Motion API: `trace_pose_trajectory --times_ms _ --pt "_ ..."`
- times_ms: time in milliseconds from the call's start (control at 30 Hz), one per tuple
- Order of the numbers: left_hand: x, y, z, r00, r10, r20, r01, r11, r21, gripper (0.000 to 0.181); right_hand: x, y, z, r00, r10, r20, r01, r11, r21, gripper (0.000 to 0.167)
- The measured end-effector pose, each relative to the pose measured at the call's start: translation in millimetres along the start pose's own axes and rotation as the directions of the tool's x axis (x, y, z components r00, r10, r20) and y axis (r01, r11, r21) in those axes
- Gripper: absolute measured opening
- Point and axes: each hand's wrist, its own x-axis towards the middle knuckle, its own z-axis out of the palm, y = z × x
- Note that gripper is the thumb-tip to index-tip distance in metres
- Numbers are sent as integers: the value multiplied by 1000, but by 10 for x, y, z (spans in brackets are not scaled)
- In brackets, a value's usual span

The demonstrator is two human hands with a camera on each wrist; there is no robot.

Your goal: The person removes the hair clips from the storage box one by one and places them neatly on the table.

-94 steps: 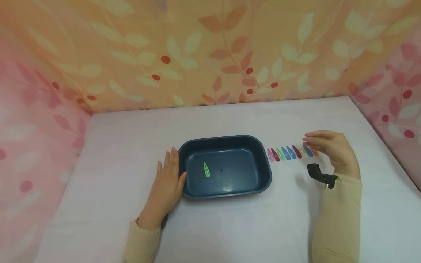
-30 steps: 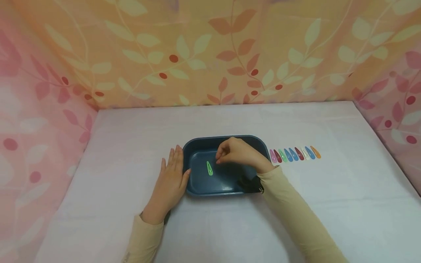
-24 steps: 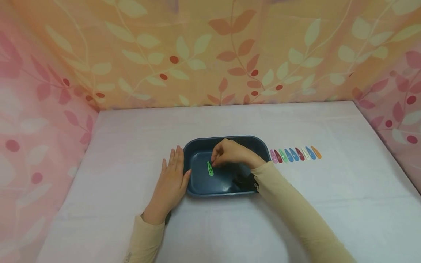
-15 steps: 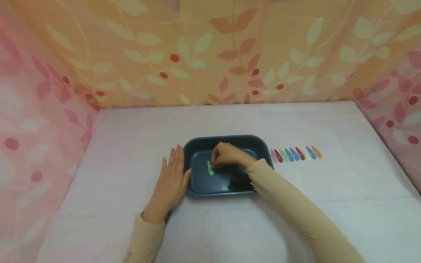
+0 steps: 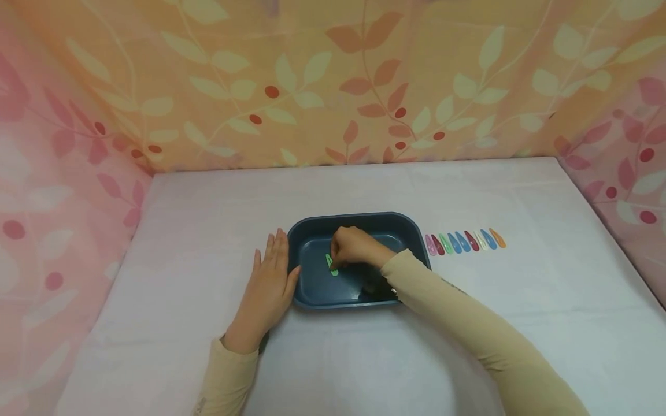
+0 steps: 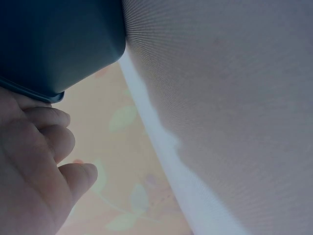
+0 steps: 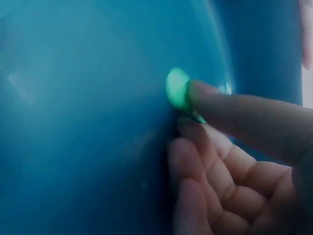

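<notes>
A dark blue tray [image 5: 359, 307] stands on the white cloth. Inside it is a green snap hair clip [image 5: 335, 272], partly covered by my right hand [image 5: 354, 245]. Thumb and forefinger of that hand pinch the green hair clip [image 7: 177, 88] in the right wrist view, its rounded end poking out beyond the thumb. My left hand [image 5: 267, 289] rests with extended fingers along the tray's left side, the thumb at the rim. In the left wrist view, the left hand [image 6: 36, 156] touches the tray's rim [image 6: 56, 98].
To the right of the tray, several hair clips lie side by side in a row, from a pink clip [image 5: 431, 245] to an orange clip [image 5: 498, 238]. White cloth [image 5: 333, 364] covers the table. Patterned curtains [image 5: 312, 86] close off the back and sides.
From over the row of clips, my right hand has come left into the tray and taken hold of the green hair clip. The left hand keeps its place on the tray's side.
</notes>
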Motion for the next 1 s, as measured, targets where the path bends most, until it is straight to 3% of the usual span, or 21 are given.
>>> trace_pose_trajectory --times_ms 433,733,1000 --pt "1 11 -17 1000 -6 6 6 1000 -7 68 -20 63 -57 997 34 63 -47 973 224 6" --pt "-4 6 -10 1000 -7 0 7 1000 -1 69 -50 68 -103 996 -20 81 1 976 217 3" --pt "-10 8 -11 1000 4 -15 -4 1000 -2 68 -125 84 -183 994 -44 103 13 958 285 4"
